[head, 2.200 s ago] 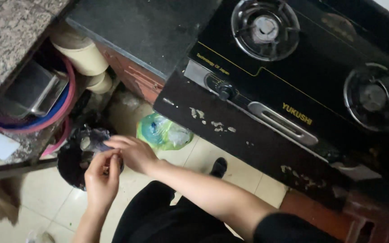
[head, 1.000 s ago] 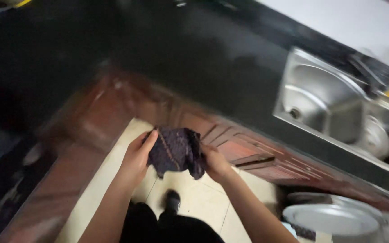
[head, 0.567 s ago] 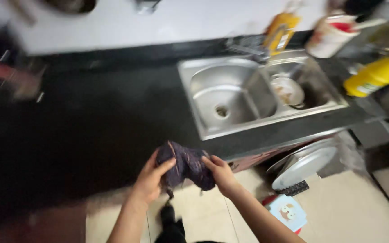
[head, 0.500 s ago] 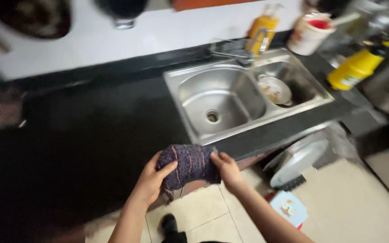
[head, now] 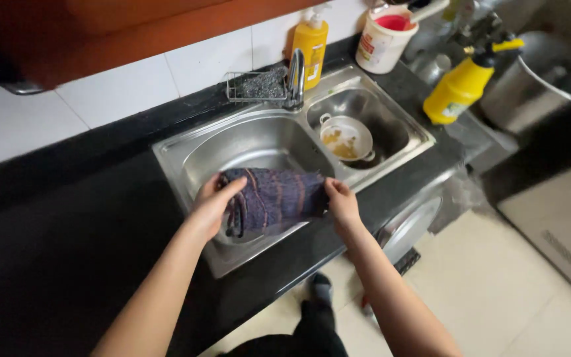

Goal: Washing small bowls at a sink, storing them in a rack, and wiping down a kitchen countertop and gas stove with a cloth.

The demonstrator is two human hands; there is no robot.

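Observation:
A dark purple striped cloth (head: 273, 198) is stretched between both my hands over the left basin of a steel double sink (head: 186, 149). My left hand (head: 214, 201) grips the cloth's left end, fingers curled over its top. The right end is pinched by my right hand (head: 340, 200), above the sink's front rim. The cloth hides the basin's drain.
The right basin holds a dirty white bowl (head: 346, 137). A tap (head: 295, 79) and a wire rack with a scourer (head: 258, 86) stand behind the sink, beside an orange soap bottle (head: 311, 43), a white tub (head: 384, 41) and a yellow spray bottle (head: 460, 89). Black counter (head: 61, 238) lies left.
I have turned from the gas stove and floor bin to the sink. The cloth, held in both hands throughout, has come up from in front of the counter to over the left basin.

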